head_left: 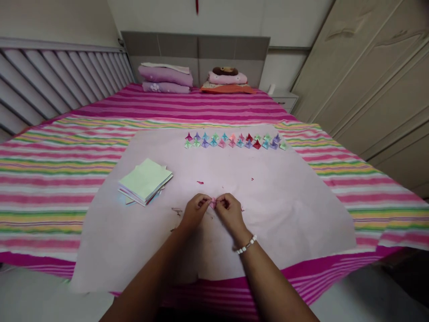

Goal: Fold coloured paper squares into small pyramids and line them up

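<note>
Item: small pink paper piece point(213, 203), lower centre of the frame, held between both hands just over the pale sheet point(284, 210).
- The left hand point(193, 211): grip clamped on the piece's left end.
- The right hand point(229, 211), with a beaded bracelet point(246, 245): grip clamped on its right end.
- A stack of paper squares point(145, 181): near, centre left.
- Two rows of folded paper shapes point(234, 141): upper centre, well apart.
- Underneath: the striped bed point(50, 170).
</note>
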